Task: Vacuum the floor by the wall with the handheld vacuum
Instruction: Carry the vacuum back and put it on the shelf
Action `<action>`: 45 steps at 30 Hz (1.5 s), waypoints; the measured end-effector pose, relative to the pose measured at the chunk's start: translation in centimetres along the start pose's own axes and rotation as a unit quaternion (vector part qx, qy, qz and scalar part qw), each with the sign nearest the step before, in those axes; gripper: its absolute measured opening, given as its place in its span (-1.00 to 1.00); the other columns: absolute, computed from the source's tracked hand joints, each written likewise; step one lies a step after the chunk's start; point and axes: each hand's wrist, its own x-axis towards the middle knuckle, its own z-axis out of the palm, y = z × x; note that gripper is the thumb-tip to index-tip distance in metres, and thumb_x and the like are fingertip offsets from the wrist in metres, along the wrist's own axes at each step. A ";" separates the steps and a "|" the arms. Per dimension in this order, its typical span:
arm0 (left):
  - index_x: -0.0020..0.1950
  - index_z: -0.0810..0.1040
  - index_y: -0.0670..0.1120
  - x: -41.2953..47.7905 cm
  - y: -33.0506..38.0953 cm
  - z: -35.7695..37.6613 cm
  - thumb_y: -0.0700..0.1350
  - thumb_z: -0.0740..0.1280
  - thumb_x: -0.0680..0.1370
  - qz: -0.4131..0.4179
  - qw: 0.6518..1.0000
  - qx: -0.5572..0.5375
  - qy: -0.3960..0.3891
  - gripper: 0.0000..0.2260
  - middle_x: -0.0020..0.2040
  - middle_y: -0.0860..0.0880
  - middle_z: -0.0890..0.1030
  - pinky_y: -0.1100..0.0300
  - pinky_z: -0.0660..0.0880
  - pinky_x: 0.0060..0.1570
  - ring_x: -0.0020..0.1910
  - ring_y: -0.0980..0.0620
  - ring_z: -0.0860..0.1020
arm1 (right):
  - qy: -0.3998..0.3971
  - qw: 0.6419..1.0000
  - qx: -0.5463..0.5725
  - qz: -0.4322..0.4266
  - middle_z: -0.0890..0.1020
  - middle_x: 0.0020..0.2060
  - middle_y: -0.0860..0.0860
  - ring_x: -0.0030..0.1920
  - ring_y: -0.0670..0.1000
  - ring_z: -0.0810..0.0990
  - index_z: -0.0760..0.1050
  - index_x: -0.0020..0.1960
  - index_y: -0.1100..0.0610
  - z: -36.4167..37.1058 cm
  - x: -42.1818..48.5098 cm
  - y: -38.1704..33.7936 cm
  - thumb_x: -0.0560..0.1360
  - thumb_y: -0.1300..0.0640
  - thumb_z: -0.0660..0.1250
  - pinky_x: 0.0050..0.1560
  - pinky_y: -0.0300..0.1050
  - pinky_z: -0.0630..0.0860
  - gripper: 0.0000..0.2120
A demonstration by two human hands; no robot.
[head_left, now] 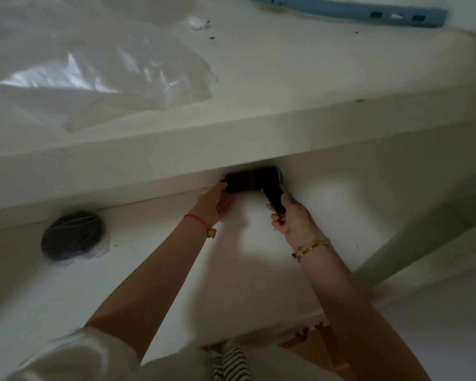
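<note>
Vacuum (252, 180) sat tucked right under the white ledge (176, 149) – black, handheld. Right hand (291, 220) had its fingers wrapped round the handle; left hand (217, 202) cupped the front end. Left of the vacuum, a dark round thing (72, 235) – blurry, wrapped in plastic.

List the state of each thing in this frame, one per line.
handheld vacuum: held in both hands, tucked against the underside of the white ledge.
right hand: gripping the vacuum's handle.
left hand: touching the vacuum's front end.
plastic sheet: crumpled, lying on top of the ledge.
blue strip: lying flat at the far edge.
dark round object: wrapped in clear plastic, resting below the ledge.
</note>
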 end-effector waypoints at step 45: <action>0.45 0.40 -0.18 -2.6 -1.8 -1.0 -0.10 0.20 0.65 0.129 0.982 0.132 -0.044 -0.62 0.32 -0.06 0.49 0.04 0.49 0.19 0.28 -0.12 0.48 | -0.029 0.993 0.111 0.015 0.37 0.42 0.20 0.45 0.11 0.32 0.26 0.46 0.27 -1.8 -2.9 -0.6 0.59 0.21 0.18 0.43 -0.05 0.26 -0.54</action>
